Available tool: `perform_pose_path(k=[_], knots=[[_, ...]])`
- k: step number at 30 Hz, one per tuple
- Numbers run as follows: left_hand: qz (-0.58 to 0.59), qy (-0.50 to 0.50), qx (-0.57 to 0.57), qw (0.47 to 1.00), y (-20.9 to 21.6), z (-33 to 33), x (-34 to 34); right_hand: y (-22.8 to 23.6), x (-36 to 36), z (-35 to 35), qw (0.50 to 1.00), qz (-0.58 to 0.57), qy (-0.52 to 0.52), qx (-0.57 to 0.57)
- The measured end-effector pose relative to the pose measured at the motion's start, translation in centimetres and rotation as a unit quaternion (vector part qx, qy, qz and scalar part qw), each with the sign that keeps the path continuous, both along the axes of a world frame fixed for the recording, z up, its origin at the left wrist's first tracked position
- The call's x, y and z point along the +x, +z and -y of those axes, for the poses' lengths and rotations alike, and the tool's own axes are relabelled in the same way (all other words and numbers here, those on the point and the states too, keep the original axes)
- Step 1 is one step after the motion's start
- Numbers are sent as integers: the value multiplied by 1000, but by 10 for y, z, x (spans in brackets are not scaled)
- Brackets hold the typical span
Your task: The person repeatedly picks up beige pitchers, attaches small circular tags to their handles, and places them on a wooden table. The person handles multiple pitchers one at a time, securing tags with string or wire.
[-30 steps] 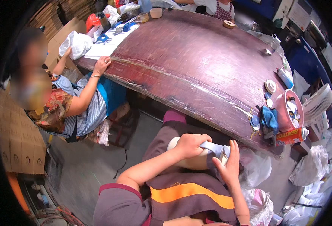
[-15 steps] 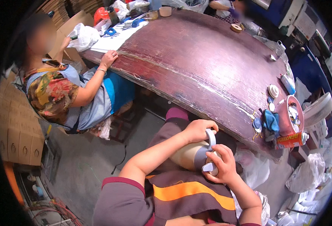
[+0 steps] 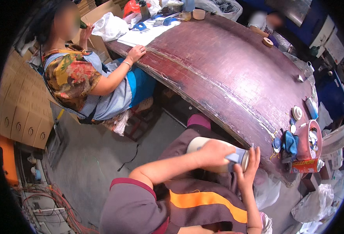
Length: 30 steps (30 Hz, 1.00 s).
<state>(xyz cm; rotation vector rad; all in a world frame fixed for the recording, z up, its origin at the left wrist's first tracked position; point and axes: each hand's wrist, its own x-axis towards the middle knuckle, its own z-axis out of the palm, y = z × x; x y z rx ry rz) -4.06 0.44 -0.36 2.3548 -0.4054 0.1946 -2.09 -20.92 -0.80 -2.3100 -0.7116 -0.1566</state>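
Note:
A cream thermos jug point(image 3: 196, 144) with a grey collar and handle lies on its side across my lap, its top end pointing right. My left hand point(image 3: 215, 153) is closed round it at the grey handle point(image 3: 234, 157). At the top end, my right hand point(image 3: 250, 167) cups the grey rim, with the thumb on the near side and the fingers reaching up along the end. Part of the jug's body is hidden behind my left hand and forearm.
The worn dark-red table point(image 3: 218, 66) stands just beyond my knees. On its right corner are a pink bucket point(image 3: 304, 142), a blue cloth point(image 3: 290, 142) and a red-orange spray can point(image 3: 306, 165). A co-worker point(image 3: 78, 78) sits at the left, beside stacked cartons point(image 3: 25, 117).
The jug has turned so more of its cream body shows at the left. My left hand has moved down over the handle; my right hand has shifted to the end with straighter fingers. The view has swung left.

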Motion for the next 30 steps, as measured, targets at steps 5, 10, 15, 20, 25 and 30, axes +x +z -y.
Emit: perform_pose_path(k=[5,10,15,20,25,30], knots=[[-54,41,-60,996,24,-42,13,26,10,-1,946,184,253,-82],[-58,-2,-74,996,19,-40,15,22,52,-6,920,217,320,-60],[-85,-35,-56,994,14,-44,16,39,40,-13,931,139,328,-79],[-131,2,-82,988,17,-8,-1,20,35,-12,991,9,130,-3],[-173,-77,-60,980,2,26,-23,-39,5,22,995,-74,-56,49],[-123,27,-164,978,11,-23,15,-12,-1,37,991,53,114,-53]])
